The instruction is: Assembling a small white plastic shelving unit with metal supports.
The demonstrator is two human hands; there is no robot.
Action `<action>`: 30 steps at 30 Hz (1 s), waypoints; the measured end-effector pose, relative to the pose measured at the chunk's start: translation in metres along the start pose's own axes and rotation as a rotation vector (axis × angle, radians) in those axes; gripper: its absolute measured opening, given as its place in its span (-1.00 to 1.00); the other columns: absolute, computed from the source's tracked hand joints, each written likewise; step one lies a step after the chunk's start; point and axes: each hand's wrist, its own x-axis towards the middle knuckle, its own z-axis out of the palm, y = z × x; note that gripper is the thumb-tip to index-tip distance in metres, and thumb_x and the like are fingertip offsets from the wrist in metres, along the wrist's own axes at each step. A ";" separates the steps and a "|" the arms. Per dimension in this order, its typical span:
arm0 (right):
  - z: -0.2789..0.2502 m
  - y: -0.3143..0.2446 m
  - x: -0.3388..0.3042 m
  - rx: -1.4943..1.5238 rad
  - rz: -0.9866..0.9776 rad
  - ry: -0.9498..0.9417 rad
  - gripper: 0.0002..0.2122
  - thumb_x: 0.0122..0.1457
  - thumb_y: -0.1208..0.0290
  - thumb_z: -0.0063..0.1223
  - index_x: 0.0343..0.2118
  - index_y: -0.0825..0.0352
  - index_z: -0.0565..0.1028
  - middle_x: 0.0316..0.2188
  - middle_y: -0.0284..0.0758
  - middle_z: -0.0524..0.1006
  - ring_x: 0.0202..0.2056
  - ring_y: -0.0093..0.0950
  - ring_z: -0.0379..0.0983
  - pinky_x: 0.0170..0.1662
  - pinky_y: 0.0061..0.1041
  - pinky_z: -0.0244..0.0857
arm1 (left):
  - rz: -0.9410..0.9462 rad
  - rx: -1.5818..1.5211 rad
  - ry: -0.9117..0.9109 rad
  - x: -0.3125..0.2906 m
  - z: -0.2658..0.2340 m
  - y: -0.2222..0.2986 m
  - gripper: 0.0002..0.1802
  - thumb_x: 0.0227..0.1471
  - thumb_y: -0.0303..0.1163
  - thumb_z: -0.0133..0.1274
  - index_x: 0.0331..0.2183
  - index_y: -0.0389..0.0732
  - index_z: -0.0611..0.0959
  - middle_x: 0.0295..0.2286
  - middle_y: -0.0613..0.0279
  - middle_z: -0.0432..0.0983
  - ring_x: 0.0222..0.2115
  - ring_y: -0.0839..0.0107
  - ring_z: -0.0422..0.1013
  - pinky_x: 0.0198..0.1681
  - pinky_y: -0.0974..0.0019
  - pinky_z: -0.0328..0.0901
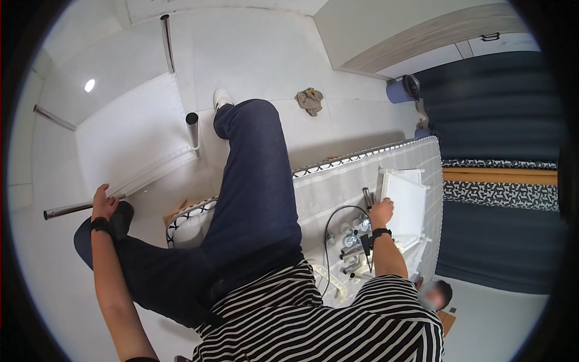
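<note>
A white rectangular shelf panel (132, 130) with chrome tube legs (192, 130) at its corners stands on the floor at the left. My left hand (104, 202) is at its near corner, beside a chrome leg (67, 210), with fingers apart and nothing visible in them. On the bed at the right, my right hand (381, 212) has curled fingers by the edge of a white shelf frame (405, 202); whatever it grips is hidden. Close to it lie short metal tubes (367, 197), clear-bagged parts (348, 235), a black cable (329, 232) and a white curved part (332, 283).
I sit on a bed with a grey sheet (325, 196), legs apart. A brown cloth (310, 102) lies on the tiled floor. A blue bin (399, 90) stands by the dark curtains (488, 102). Another person's head (440, 295) shows at the lower right.
</note>
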 end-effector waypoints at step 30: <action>-0.059 0.122 0.073 -0.376 -0.096 0.238 -0.74 0.15 0.49 -0.20 -0.11 0.45 0.37 -0.12 -0.12 0.42 -0.11 -0.17 0.39 -0.04 -0.22 0.31 | 0.186 0.125 -0.053 -0.023 0.021 -0.013 -0.46 -0.02 -0.17 0.06 -0.01 -0.16 0.38 -0.12 0.17 0.25 -0.19 0.25 0.25 -0.37 0.24 0.32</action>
